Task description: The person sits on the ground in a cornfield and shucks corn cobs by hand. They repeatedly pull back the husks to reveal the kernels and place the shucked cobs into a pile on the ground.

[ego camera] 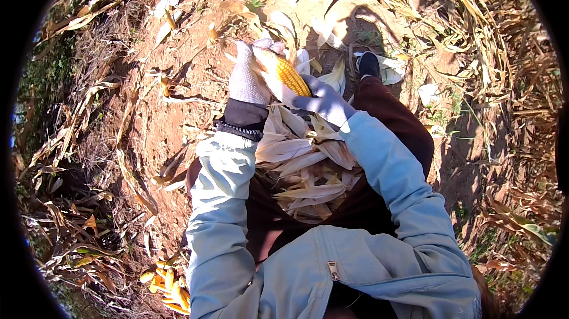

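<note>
In front of me is an ear of corn [291,76], its yellow kernels bare along one side and pale husk still around its upper left part. My left hand [249,72], in a whitish knit glove, grips the husk at the upper left end. Around the lower right end closes my right hand [326,101], gloved in grey-white, its thumb near the kernels. Between my legs, below both hands, lies a heap of dry corn husks [306,159].
A pile of husked yellow ears [169,288] lies on the ground at lower left. Cut stalk stubs [165,87] stick up from the bare soil [146,141] on the left. Dry stalks and leaves [480,21] cover the right side. My shoe [368,64] rests ahead on the right.
</note>
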Demonstrator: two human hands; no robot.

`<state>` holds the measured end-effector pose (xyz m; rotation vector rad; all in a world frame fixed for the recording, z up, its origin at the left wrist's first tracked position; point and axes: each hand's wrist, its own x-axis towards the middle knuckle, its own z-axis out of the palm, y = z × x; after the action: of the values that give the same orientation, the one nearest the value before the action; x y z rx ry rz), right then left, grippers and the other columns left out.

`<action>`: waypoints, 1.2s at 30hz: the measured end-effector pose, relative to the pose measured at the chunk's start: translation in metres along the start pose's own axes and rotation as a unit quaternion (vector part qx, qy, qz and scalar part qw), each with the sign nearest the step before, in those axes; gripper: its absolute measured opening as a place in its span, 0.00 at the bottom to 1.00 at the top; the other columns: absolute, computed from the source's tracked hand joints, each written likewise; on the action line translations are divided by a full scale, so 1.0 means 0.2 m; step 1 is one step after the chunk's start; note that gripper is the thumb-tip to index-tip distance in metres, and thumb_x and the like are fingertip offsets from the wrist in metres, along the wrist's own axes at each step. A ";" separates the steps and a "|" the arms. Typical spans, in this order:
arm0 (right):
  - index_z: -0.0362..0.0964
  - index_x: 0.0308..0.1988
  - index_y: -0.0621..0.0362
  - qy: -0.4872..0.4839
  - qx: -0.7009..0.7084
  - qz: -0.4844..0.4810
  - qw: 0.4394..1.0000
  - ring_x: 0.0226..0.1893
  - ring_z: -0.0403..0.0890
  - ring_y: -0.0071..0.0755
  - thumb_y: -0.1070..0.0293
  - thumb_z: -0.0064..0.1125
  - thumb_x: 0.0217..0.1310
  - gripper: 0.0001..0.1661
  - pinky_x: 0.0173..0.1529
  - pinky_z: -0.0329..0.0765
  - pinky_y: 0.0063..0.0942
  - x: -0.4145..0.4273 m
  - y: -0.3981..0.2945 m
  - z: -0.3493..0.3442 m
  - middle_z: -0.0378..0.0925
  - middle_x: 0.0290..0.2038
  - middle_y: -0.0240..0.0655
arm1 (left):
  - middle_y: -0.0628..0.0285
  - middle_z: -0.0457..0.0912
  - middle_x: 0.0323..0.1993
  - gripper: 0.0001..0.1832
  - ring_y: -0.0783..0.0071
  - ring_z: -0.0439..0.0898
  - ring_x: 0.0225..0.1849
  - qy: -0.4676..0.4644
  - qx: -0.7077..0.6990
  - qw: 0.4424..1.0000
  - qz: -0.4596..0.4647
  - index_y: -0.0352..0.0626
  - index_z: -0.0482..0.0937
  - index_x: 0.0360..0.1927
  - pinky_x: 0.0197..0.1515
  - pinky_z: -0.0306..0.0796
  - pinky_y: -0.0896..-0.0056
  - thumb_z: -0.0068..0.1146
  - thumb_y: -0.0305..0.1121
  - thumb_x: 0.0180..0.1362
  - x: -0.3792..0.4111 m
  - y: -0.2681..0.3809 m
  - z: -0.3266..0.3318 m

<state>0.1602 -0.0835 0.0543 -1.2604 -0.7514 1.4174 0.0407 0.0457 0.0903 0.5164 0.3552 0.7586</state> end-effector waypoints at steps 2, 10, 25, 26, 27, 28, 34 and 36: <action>0.55 0.61 0.63 0.001 0.049 0.016 0.999 0.42 0.76 0.26 0.66 0.65 0.52 0.40 0.46 0.73 0.21 0.01 0.01 0.01 0.73 0.48 0.37 | 0.50 0.78 0.41 0.23 0.58 0.76 0.43 -0.014 -0.072 0.997 -0.023 0.35 0.71 0.43 0.50 0.70 0.57 0.38 0.48 0.66 -0.02 0.02 0.05; 0.55 0.62 0.60 0.064 0.017 -0.023 0.998 0.52 0.69 0.28 0.60 0.60 0.57 0.38 0.55 0.66 0.23 -0.02 -0.05 0.12 0.69 0.54 0.35 | 0.55 0.79 0.40 0.15 0.62 0.78 0.42 0.115 -0.037 0.992 -0.042 0.39 0.72 0.42 0.51 0.70 0.59 0.41 0.40 0.66 0.01 -0.01 -0.01; 0.55 0.62 0.62 0.026 0.091 -0.058 0.994 0.49 0.71 0.24 0.63 0.58 0.59 0.35 0.53 0.68 0.22 0.00 0.06 0.12 0.71 0.50 0.34 | 0.53 0.76 0.39 0.24 0.59 0.75 0.43 0.064 -0.134 0.989 -0.011 0.35 0.69 0.47 0.52 0.68 0.55 0.39 0.49 0.66 0.00 -0.03 -0.04; 0.55 0.62 0.62 0.022 0.103 -0.076 0.992 0.48 0.72 0.24 0.63 0.58 0.59 0.35 0.52 0.69 0.22 0.01 0.07 0.13 0.71 0.50 0.33 | 0.53 0.76 0.42 0.24 0.59 0.75 0.46 0.072 -0.104 0.992 -0.011 0.34 0.68 0.48 0.55 0.68 0.56 0.39 0.48 0.66 0.00 -0.03 -0.04; 0.55 0.62 0.62 0.016 0.115 -0.094 0.989 0.47 0.72 0.25 0.64 0.58 0.59 0.35 0.52 0.69 0.21 0.02 0.08 0.15 0.71 0.50 0.33 | 0.53 0.76 0.43 0.24 0.60 0.75 0.47 0.081 -0.104 0.991 -0.003 0.34 0.68 0.48 0.55 0.68 0.58 0.39 0.48 0.66 0.01 -0.03 -0.04; 0.55 0.61 0.63 0.028 0.053 -0.119 0.991 0.46 0.73 0.26 0.62 0.58 0.59 0.35 0.51 0.70 0.23 0.05 0.11 0.15 0.71 0.50 0.36 | 0.53 0.76 0.43 0.23 0.60 0.75 0.47 0.089 -0.104 0.991 0.004 0.34 0.68 0.48 0.55 0.68 0.59 0.39 0.48 0.66 0.01 -0.04 -0.05; 0.61 0.54 0.68 0.165 -0.036 -0.107 0.980 0.43 0.74 0.28 0.58 0.57 0.59 0.30 0.49 0.70 0.24 0.09 0.10 0.07 0.73 0.45 0.41 | 0.73 0.59 0.13 0.18 0.78 0.56 0.14 0.083 -0.053 0.993 -0.065 0.49 0.66 0.25 0.20 0.55 0.76 0.41 0.48 0.66 -0.01 -0.13 0.02; 0.66 0.48 0.67 0.172 0.038 -0.085 0.981 0.39 0.73 0.26 0.55 0.56 0.60 0.27 0.47 0.70 0.25 0.05 0.05 0.07 0.74 0.40 0.38 | 0.74 0.58 0.12 0.19 0.80 0.54 0.14 0.081 -0.005 0.994 -0.079 0.49 0.66 0.24 0.19 0.51 0.78 0.41 0.48 0.66 -0.03 -0.15 0.02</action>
<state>0.1442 -0.0745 0.0457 -1.3050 -0.5481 1.0434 0.0561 0.0225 0.0782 0.4124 0.5362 0.6492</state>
